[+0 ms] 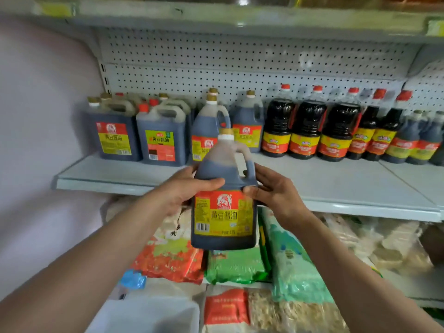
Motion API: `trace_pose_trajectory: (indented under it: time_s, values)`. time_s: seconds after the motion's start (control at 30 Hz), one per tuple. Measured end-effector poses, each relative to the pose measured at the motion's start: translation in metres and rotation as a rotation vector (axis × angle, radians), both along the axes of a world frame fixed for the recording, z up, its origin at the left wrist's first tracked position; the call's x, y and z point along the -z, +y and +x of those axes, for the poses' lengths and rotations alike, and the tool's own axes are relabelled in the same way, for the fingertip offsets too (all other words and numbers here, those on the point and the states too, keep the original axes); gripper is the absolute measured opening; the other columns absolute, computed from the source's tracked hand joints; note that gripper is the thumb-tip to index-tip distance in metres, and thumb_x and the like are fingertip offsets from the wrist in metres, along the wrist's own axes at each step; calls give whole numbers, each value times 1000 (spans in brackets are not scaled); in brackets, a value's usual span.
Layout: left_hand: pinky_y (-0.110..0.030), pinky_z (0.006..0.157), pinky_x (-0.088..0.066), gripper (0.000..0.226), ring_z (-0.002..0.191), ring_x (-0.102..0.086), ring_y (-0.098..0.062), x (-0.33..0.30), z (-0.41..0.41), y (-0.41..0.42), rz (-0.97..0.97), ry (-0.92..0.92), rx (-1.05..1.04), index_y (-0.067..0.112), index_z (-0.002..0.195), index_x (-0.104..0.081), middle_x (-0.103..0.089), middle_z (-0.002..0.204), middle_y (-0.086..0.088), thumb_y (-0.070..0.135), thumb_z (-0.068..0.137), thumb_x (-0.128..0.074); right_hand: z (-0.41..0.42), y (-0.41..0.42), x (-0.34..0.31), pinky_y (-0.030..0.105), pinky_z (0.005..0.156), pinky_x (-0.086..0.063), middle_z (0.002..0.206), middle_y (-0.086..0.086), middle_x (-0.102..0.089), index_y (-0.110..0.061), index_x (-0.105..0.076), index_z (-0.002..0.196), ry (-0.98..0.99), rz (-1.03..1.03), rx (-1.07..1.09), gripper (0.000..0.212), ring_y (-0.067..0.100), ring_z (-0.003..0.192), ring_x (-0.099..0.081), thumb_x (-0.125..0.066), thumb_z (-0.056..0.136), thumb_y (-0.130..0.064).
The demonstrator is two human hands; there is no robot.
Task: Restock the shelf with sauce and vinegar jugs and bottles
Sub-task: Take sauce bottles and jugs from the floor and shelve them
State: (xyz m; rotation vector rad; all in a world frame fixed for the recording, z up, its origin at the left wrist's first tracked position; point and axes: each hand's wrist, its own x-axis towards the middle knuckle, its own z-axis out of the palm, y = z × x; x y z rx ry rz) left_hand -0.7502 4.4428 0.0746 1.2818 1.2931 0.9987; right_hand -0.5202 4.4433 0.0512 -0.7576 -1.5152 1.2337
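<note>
a: which step am i on?

b: carrying. your left hand [185, 188] and right hand [271, 188] clasp the soy jug [223, 203] from both sides, fingers curled round its shoulders, in the air just before the shelf [336, 183].

a: next?

b: i'd guess lift and set it in the bare front strip. smooth plastic, boxy, glossy label, moulded handle, dark liquid.
</note>
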Motion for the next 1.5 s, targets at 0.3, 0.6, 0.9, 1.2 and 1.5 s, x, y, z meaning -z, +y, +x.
trace_pose_trajectory:
  time_s: [0.3,0.6,0.9,1.2,1.5]
  values:
    - [-29,67,-60,106,91,-73,-11,-36,-59,123,176,2,13,27,141,-48,-75,105,11,35,44,-90,-54,122,-35,53,104,-50,131,15,-66,-2,-54,136,-111,85,122,65,32,122,-62,-76,77,13]
    - [-45,94,-56,121,112,-66,-15,5,-80,176,208,43,31,31,147,-40,-66,128,6,45,40,-94,-66,170,-13,46,106,-50,129,12,-67,-2,-52,137,-281,115,221,72,22,124,-62,-83,72,8]
    - [-38,95,-53,114,118,-55,-12,-30,-74,182,370,546,81,36,150,-29,-55,136,13,32,57,-95,-76,170,-19,41,90,-58,133,1,-59,-19,-41,138,-583,173,276,83,23,120,-59,-91,71,-16]
    - [-44,102,-49,115,127,-53,-19,-34,-63,191,395,656,56,28,150,-33,-51,144,4,40,53,-94,-73,181,-32,23,56,-42,109,-1,-62,-25,-39,113,-739,180,381,74,24,94,-61,-95,64,-24]
    - [-46,98,-46,101,122,-49,-29,-46,-53,205,415,1001,-5,18,135,-45,-55,135,-7,52,52,-92,-70,198,-32,46,84,-58,124,6,-62,-17,-39,133,-804,196,360,83,28,107,-62,-92,69,-28]
